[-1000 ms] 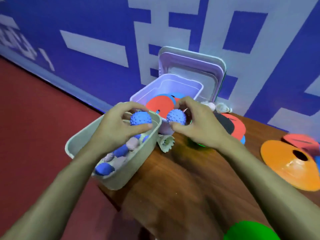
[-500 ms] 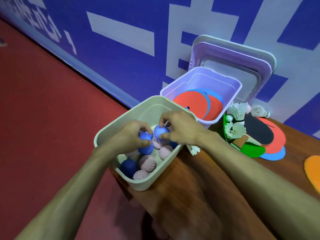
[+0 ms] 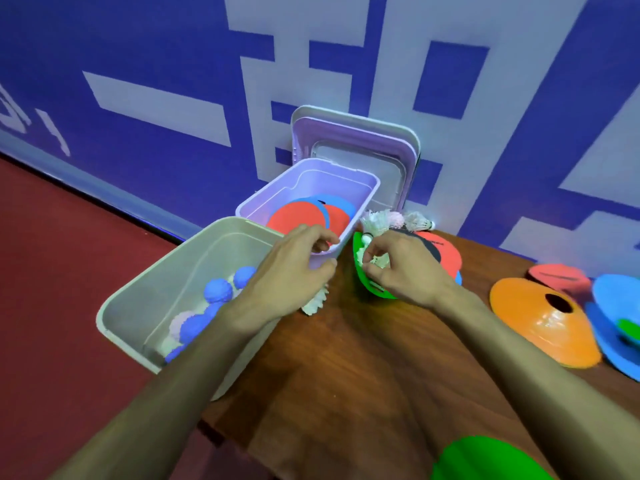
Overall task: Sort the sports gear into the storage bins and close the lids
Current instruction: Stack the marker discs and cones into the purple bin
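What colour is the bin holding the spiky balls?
The bin is pale green, seen best in the head view.

We look at a blue wall (image 3: 138, 46) painted with large white blocky shapes, which fills the view from 9 through 12 to 3 o'clock. A paler blue band runs along its foot. We see a dark red floor (image 3: 52, 289) from 7 to 9 o'clock. A brown, grained wooden counter (image 3: 346, 358) takes up 3 to 6 o'clock, its far edge close by the wall. The light is soft and even.
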### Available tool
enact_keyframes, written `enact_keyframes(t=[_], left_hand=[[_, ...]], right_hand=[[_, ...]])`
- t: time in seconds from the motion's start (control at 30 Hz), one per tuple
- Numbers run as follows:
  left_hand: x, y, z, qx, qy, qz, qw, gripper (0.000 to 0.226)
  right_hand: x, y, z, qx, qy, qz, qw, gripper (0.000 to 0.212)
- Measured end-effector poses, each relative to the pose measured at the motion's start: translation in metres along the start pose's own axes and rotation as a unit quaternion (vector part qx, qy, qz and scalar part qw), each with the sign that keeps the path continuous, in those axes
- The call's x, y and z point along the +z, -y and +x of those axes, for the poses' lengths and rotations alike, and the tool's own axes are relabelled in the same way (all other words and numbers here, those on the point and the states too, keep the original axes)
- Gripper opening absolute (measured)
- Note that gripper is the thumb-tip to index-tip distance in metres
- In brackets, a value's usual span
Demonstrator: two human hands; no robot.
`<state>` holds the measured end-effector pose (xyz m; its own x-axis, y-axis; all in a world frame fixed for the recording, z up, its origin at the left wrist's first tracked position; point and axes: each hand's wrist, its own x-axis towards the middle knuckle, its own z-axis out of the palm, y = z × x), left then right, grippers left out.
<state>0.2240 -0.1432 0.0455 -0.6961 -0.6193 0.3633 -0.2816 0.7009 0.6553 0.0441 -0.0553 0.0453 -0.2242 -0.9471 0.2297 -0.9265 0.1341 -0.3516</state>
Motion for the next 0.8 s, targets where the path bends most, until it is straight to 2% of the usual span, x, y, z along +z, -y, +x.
enact_keyframes(t=[0.13,0.3,0.43,0.57,0.63,0.7,0.77,0.8], left_hand=[[0.046,-0.026,0.021,0.032,0.057,-0.003,0.998,0.021],[0.107,-0.026,0.047,0.017,0.119,-0.008,0.993,0.016],[0.146,-0.024,0.075,0.001,0.146,0.032,0.989,0.019],[0.182,-0.025,0.11,0.015,0.166,0.054,0.985,0.018],[0.199,-0.025,0.127,0.016,0.175,0.061,0.982,0.018],[0.213,-0.023,0.141,0.017,0.186,0.071,0.98,0.018],[0.224,-0.02,0.15,0.02,0.196,0.079,0.977,0.017],[0.228,-0.018,0.152,0.019,0.201,0.08,0.976,0.017]], right_hand=[[-0.021,-0.047,-0.025,0.055,0.006,-0.003,0.998,0.003],[-0.032,-0.112,-0.052,0.133,0.001,0.008,0.991,0.007],[-0.025,-0.161,-0.059,0.181,0.004,0.028,0.983,0.003],[-0.015,-0.201,-0.052,0.224,0.009,0.051,0.973,0.008],[-0.009,-0.219,-0.041,0.267,0.0,0.084,0.96,0.009],[0.004,-0.238,-0.027,0.322,0.005,0.116,0.94,0.027],[0.019,-0.249,-0.012,0.383,-0.004,0.204,0.901,0.034],[0.025,-0.252,-0.005,0.411,-0.022,0.262,0.873,0.028]])
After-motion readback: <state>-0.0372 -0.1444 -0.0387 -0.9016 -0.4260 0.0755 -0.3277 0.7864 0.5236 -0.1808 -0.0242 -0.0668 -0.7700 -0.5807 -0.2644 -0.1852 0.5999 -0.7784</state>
